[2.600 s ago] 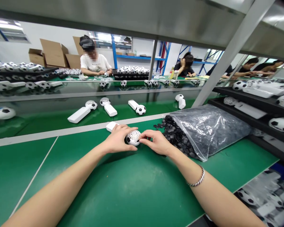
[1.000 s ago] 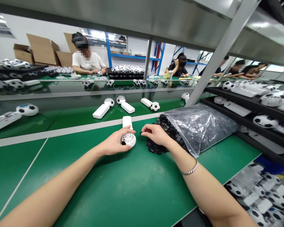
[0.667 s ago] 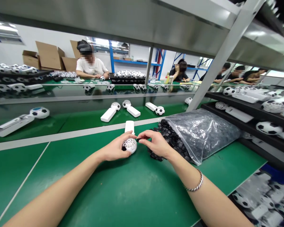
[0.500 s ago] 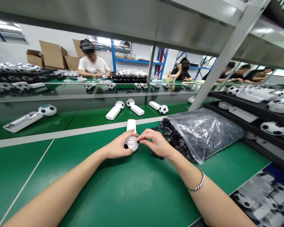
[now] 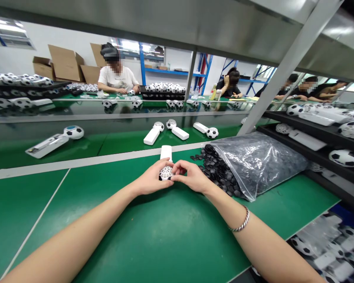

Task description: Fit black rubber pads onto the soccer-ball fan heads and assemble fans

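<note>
Ball (image 5: 166, 173) on its white handle (image 5: 166, 152) sits in the grip of your left hand (image 5: 149, 181) over the worktop (image 5: 165, 236), apparently at patch-fitting, which calls for steady bracing and gentle pressure from your right hand (image 5: 193, 177), whose grip contents you cannot tell.

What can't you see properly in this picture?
- What, if anything, the right hand pinches: head view, hidden by its fingers.
- The near ball's left side: head view, partly behind the left hand.
- The rest of the big latticed ball: head view, cut off by the right edge.
- Words on the white shirt: head view, too small.
</note>
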Available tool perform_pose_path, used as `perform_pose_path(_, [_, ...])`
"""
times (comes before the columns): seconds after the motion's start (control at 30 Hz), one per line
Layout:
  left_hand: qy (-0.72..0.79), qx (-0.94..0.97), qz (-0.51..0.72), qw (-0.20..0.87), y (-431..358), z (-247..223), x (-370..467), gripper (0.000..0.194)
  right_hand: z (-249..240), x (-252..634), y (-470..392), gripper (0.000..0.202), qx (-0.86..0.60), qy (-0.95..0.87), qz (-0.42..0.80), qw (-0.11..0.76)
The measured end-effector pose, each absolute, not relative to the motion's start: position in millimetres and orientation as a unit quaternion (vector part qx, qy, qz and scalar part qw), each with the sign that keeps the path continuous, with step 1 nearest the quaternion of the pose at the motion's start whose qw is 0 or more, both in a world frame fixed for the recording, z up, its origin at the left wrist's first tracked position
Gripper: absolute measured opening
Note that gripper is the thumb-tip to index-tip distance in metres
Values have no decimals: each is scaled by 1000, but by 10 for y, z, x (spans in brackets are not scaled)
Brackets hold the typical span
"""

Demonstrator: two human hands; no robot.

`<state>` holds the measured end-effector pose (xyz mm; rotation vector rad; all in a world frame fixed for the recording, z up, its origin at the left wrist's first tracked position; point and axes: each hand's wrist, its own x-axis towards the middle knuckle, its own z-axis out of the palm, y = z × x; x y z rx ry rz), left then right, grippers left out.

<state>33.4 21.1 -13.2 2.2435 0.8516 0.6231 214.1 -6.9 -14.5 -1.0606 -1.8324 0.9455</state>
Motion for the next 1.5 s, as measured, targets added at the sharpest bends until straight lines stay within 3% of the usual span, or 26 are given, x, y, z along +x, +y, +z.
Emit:
perform_pose_path(0.13, [332,845,259,330,199,-140,358,44,-180,2157,-27,22,-449,-687,420,388])
perform_pose_path(0.53, [333,816,300,366,193,-163,392,42,-248,2196,6,23,-518,-699,385,308])
perform_pose_path(0.6, [328,819,303,359,166,-170,389,43,-201,2271,27,25,-538,-721,341,273])
perform_pose_path(0.73, [387,817,305,300,124,-190,405,62,-66,2553,46,30,-679,-712,110,142])
perform_pose_path(0.83, [471,787,304,257,142,-200,403,65,-17,2703,30,23,-724,-683,67,73])
perform_pose_path(1.0, [446,803,270,291,240,-139,309,51,-43,2698,36,3,-709,-693,95,90])
perform_pose_path(1.27, [375,846,199,324,341,-13,139,53,-29,2697,40,11,-674,-719,118,121])
perform_pose_path(1.5, [403,835,204,314,330,-33,186,55,19,2650,6,14,-664,-722,90,171])
